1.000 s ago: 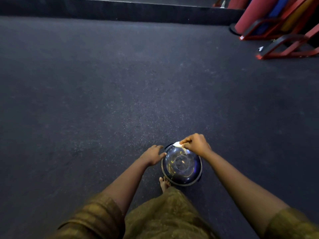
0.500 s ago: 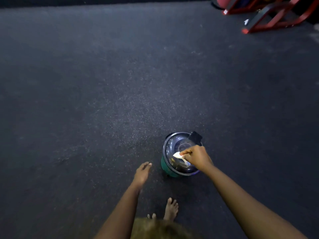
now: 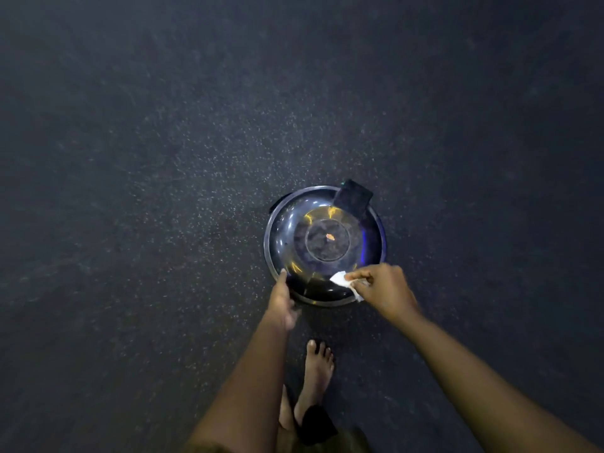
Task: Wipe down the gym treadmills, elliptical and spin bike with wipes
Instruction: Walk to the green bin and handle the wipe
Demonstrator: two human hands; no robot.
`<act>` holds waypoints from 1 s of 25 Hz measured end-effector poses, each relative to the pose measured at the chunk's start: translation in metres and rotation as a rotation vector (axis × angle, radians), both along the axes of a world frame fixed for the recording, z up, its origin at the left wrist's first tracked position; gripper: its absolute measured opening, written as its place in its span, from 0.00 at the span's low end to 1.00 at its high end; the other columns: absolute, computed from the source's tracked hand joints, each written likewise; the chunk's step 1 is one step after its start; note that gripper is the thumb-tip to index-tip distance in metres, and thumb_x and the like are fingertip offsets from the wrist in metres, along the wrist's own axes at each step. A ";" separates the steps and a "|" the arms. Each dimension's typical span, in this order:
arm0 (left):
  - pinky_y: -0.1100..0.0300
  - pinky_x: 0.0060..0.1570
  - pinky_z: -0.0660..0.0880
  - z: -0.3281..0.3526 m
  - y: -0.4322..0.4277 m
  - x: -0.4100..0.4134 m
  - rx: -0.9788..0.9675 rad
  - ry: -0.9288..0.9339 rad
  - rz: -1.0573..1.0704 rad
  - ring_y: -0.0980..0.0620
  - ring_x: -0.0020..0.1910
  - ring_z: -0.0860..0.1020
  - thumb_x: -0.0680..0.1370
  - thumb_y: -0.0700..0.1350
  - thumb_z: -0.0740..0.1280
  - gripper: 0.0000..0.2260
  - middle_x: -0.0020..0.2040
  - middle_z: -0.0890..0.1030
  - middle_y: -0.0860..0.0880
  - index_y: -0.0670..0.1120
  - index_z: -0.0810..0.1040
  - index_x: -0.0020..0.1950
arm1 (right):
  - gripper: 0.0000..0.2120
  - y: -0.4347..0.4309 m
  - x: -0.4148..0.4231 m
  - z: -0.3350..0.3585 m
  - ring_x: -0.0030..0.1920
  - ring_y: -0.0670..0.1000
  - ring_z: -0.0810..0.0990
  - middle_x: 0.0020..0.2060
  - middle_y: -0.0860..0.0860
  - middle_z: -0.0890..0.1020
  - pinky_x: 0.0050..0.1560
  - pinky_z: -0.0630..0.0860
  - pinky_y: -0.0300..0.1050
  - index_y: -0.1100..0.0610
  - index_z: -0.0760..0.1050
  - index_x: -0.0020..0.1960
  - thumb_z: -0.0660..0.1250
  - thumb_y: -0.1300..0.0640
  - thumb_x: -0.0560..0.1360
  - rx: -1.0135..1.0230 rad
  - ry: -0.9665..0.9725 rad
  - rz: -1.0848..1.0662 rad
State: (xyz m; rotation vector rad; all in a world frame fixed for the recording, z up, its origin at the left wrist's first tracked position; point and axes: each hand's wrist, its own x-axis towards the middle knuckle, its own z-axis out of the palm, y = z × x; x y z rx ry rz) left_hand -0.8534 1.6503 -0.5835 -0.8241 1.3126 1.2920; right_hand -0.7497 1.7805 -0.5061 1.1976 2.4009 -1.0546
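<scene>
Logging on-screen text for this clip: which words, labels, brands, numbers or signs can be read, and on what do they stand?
None: nothing in this frame can be read as text.
On the domed bin lid: only glare and an orange glint, no label.
On the white wipe pinched by the right hand: blank.
On the dark flap at the lid's far rim: no marking shows.
</scene>
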 end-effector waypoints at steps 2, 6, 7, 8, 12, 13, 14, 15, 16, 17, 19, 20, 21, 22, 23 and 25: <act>0.50 0.66 0.67 -0.001 0.009 -0.001 0.038 -0.058 0.130 0.44 0.68 0.70 0.79 0.60 0.56 0.26 0.68 0.73 0.43 0.42 0.69 0.70 | 0.09 0.004 0.008 -0.003 0.49 0.48 0.81 0.49 0.52 0.84 0.47 0.68 0.30 0.58 0.83 0.51 0.68 0.63 0.72 0.000 0.007 -0.025; 0.50 0.63 0.68 0.019 0.003 -0.005 0.065 -0.068 0.197 0.42 0.66 0.71 0.79 0.62 0.53 0.28 0.66 0.73 0.41 0.42 0.69 0.69 | 0.09 0.009 0.014 0.008 0.49 0.47 0.82 0.49 0.52 0.84 0.46 0.68 0.29 0.57 0.83 0.51 0.69 0.63 0.72 -0.015 0.011 -0.088; 0.49 0.61 0.68 0.023 0.002 -0.006 0.057 -0.064 0.187 0.42 0.64 0.72 0.79 0.61 0.54 0.28 0.66 0.73 0.41 0.42 0.69 0.69 | 0.09 0.011 0.014 0.013 0.49 0.46 0.81 0.49 0.53 0.84 0.45 0.68 0.26 0.57 0.82 0.52 0.69 0.63 0.72 -0.020 0.016 -0.103; 0.50 0.61 0.69 0.029 0.001 -0.008 0.040 -0.058 0.171 0.42 0.61 0.73 0.79 0.61 0.55 0.27 0.65 0.73 0.41 0.42 0.69 0.69 | 0.09 0.013 0.012 0.020 0.47 0.44 0.80 0.49 0.54 0.84 0.41 0.67 0.23 0.58 0.82 0.52 0.69 0.64 0.72 -0.022 0.028 -0.118; 0.56 0.46 0.74 0.064 0.006 -0.014 -0.051 0.094 0.009 0.49 0.43 0.77 0.80 0.47 0.62 0.14 0.55 0.78 0.43 0.42 0.73 0.63 | 0.08 0.020 0.007 0.060 0.40 0.41 0.77 0.45 0.55 0.85 0.34 0.66 0.20 0.58 0.83 0.50 0.70 0.63 0.72 -0.021 0.156 -0.258; 0.57 0.45 0.74 0.077 0.011 -0.018 -0.024 0.130 -0.023 0.49 0.41 0.78 0.80 0.43 0.63 0.09 0.51 0.79 0.44 0.42 0.75 0.58 | 0.08 0.022 0.007 0.075 0.39 0.39 0.77 0.45 0.54 0.85 0.34 0.67 0.21 0.58 0.83 0.50 0.70 0.64 0.71 -0.018 0.197 -0.287; 0.56 0.44 0.76 0.096 0.019 -0.025 0.033 0.148 -0.036 0.49 0.38 0.80 0.79 0.41 0.63 0.04 0.48 0.79 0.45 0.42 0.75 0.52 | 0.08 0.025 0.008 0.091 0.37 0.36 0.77 0.44 0.53 0.85 0.35 0.67 0.21 0.58 0.83 0.49 0.70 0.64 0.71 -0.009 0.235 -0.308; 0.57 0.41 0.78 0.115 0.031 -0.035 0.096 0.163 -0.039 0.50 0.34 0.82 0.79 0.39 0.63 0.02 0.45 0.80 0.45 0.42 0.75 0.48 | 0.08 0.028 0.011 0.106 0.35 0.32 0.76 0.43 0.53 0.85 0.35 0.67 0.21 0.58 0.83 0.49 0.71 0.64 0.71 0.004 0.273 -0.333; 0.58 0.37 0.80 0.133 0.045 -0.046 0.146 0.180 -0.060 0.51 0.31 0.82 0.78 0.38 0.63 0.02 0.43 0.81 0.44 0.41 0.74 0.46 | 0.08 0.031 0.014 0.119 0.33 0.29 0.75 0.42 0.53 0.85 0.35 0.68 0.22 0.58 0.83 0.49 0.71 0.65 0.70 0.018 0.297 -0.358; 0.59 0.36 0.80 0.148 0.063 -0.058 0.184 0.196 -0.092 0.51 0.29 0.82 0.78 0.37 0.64 0.02 0.39 0.82 0.44 0.41 0.74 0.45 | 0.09 0.035 0.017 0.129 0.31 0.27 0.74 0.42 0.53 0.85 0.34 0.68 0.22 0.58 0.83 0.48 0.71 0.65 0.70 0.029 0.310 -0.381; 0.57 0.42 0.81 0.172 0.096 -0.075 0.231 0.227 -0.165 0.52 0.28 0.82 0.78 0.36 0.64 0.04 0.32 0.83 0.45 0.40 0.73 0.43 | 0.09 0.040 0.018 0.138 0.28 0.28 0.73 0.42 0.53 0.85 0.31 0.68 0.24 0.57 0.83 0.49 0.71 0.64 0.70 0.026 0.275 -0.385; 0.55 0.49 0.79 0.177 0.108 -0.080 0.240 0.230 -0.191 0.52 0.27 0.82 0.78 0.35 0.64 0.04 0.29 0.82 0.45 0.40 0.73 0.42 | 0.09 0.041 0.014 0.137 0.28 0.30 0.74 0.43 0.53 0.85 0.30 0.69 0.25 0.56 0.83 0.50 0.71 0.63 0.71 0.007 0.228 -0.358; 0.52 0.55 0.76 0.182 0.117 -0.081 0.241 0.228 -0.207 0.51 0.27 0.81 0.78 0.35 0.64 0.05 0.28 0.82 0.45 0.40 0.72 0.42 | 0.10 0.040 0.008 0.136 0.32 0.33 0.77 0.44 0.53 0.85 0.31 0.70 0.27 0.56 0.82 0.51 0.71 0.62 0.71 -0.022 0.179 -0.317; 0.50 0.58 0.74 0.186 0.124 -0.081 0.239 0.225 -0.214 0.51 0.27 0.81 0.78 0.35 0.64 0.05 0.29 0.82 0.44 0.40 0.72 0.42 | 0.11 0.039 0.000 0.135 0.38 0.38 0.81 0.48 0.52 0.84 0.37 0.73 0.31 0.56 0.82 0.54 0.71 0.62 0.72 -0.062 0.147 -0.268; 0.50 0.58 0.74 0.188 0.128 -0.080 0.232 0.220 -0.221 0.51 0.27 0.81 0.78 0.35 0.64 0.05 0.32 0.81 0.43 0.40 0.72 0.42 | 0.13 0.037 -0.007 0.131 0.47 0.44 0.81 0.52 0.53 0.83 0.46 0.74 0.34 0.56 0.80 0.56 0.70 0.62 0.72 -0.102 0.140 -0.211; 0.52 0.51 0.77 0.184 0.121 -0.078 0.200 0.222 -0.253 0.51 0.29 0.81 0.78 0.37 0.63 0.04 0.41 0.80 0.41 0.40 0.73 0.43 | 0.15 0.029 -0.020 0.125 0.58 0.51 0.78 0.58 0.53 0.80 0.56 0.70 0.37 0.59 0.78 0.59 0.68 0.63 0.72 -0.138 0.148 -0.149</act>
